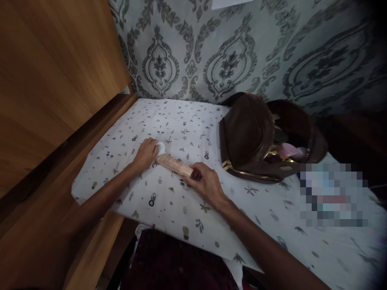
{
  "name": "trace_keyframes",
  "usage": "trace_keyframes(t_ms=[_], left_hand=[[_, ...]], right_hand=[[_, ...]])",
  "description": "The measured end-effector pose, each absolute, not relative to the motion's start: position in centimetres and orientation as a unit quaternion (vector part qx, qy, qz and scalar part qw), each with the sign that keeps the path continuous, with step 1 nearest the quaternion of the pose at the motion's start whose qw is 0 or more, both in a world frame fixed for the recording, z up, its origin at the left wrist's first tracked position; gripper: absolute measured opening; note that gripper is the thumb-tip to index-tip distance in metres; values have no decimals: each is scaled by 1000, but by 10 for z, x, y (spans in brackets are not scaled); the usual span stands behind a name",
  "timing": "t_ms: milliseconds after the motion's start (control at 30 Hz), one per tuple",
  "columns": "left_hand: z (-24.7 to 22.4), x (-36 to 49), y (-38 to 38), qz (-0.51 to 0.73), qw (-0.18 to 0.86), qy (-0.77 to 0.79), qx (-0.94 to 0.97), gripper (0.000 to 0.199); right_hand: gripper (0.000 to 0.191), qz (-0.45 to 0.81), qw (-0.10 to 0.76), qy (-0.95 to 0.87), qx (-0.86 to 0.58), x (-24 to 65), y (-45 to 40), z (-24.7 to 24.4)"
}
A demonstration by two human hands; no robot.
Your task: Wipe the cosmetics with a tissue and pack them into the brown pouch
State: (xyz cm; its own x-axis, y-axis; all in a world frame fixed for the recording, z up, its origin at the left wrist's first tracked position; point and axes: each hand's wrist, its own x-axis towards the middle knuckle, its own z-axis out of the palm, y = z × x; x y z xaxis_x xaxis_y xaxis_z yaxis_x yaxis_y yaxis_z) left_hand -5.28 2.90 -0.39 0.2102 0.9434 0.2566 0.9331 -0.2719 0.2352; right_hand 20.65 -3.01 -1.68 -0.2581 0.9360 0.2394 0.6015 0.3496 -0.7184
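A slim peach-coloured tube [175, 165] with small print lies slantwise over the patterned white cloth. My right hand [207, 183] is closed around its dark right end. At the other end, my left hand [146, 154] has its fingers pressed together on a small white piece [161, 148], which looks like a tissue or pad and touches the tube's left end. The palms of both hands are hidden. To the right of my right hand stands a brown leather bag [249, 137] with gold zips, unzipped, showing a pink item [287, 150] inside.
The cloth-covered table [169, 117] meets a patterned wall [190, 48] at the back. Wooden furniture [54, 60] rises at the left. A blurred-out object [332, 195] lies right of the bag. Dark red fabric [178, 262] shows below the table's front edge.
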Motion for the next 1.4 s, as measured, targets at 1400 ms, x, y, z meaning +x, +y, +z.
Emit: trace_keyframes(t_ms=[1400], left_hand=[[30, 53, -21, 98, -94, 513, 848, 34]], right_hand=[[20, 347, 439, -701, -442, 211, -32, -28]])
